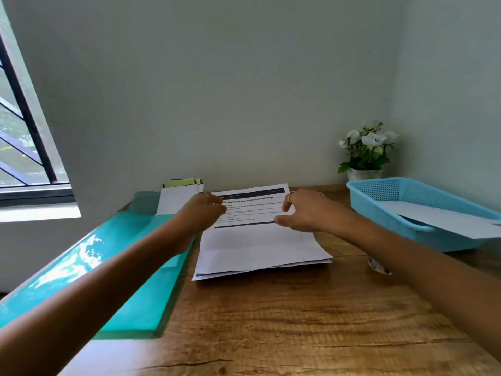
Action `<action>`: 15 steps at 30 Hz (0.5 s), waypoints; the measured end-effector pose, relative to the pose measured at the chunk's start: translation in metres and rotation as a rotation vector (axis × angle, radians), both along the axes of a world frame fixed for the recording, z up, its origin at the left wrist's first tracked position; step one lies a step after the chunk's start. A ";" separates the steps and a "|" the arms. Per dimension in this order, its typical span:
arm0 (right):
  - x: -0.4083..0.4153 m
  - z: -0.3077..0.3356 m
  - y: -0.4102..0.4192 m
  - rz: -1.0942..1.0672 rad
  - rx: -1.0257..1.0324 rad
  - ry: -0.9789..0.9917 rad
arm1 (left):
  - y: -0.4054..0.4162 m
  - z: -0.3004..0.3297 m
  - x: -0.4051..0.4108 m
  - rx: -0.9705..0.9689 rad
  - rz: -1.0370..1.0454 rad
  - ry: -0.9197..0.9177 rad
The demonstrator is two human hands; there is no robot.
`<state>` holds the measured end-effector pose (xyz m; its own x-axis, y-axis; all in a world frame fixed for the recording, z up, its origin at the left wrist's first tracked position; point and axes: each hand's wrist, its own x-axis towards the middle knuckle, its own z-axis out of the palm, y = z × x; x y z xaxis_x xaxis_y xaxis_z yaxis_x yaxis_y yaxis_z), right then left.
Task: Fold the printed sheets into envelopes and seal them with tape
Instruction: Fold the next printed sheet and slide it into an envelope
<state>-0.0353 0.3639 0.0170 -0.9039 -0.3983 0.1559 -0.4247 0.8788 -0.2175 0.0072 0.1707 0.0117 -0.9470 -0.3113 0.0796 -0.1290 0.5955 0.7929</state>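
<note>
Between both hands, left (204,211) and right (306,211), fingers loosely curled, lies the printed sheet (254,240), ungripped.

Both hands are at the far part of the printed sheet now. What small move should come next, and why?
Probably close the fingers on the top printed sheet at its side edges and draw its far edge toward the near edge for a first fold. The left hand and the right hand are at those edges with fingers loosely curled, and the sheet lies flat and unfolded on the stack on the wooden table.
</note>
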 end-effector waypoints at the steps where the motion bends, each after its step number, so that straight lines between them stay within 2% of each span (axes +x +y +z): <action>1: -0.008 0.001 -0.005 -0.009 -0.015 -0.014 | -0.008 0.000 -0.007 0.032 0.026 0.006; 5: -0.039 0.003 -0.020 -0.065 -0.152 -0.057 | -0.032 -0.005 -0.030 0.124 0.124 0.002; 8: -0.069 -0.006 -0.028 -0.104 -0.332 -0.043 | -0.040 -0.014 -0.043 0.082 0.136 0.024; 13: -0.115 -0.025 -0.036 -0.096 -0.537 -0.084 | -0.047 -0.027 -0.062 -0.378 0.086 0.117; 15: -0.129 -0.032 -0.038 -0.059 -0.600 -0.092 | -0.056 -0.030 -0.074 -0.490 0.080 0.149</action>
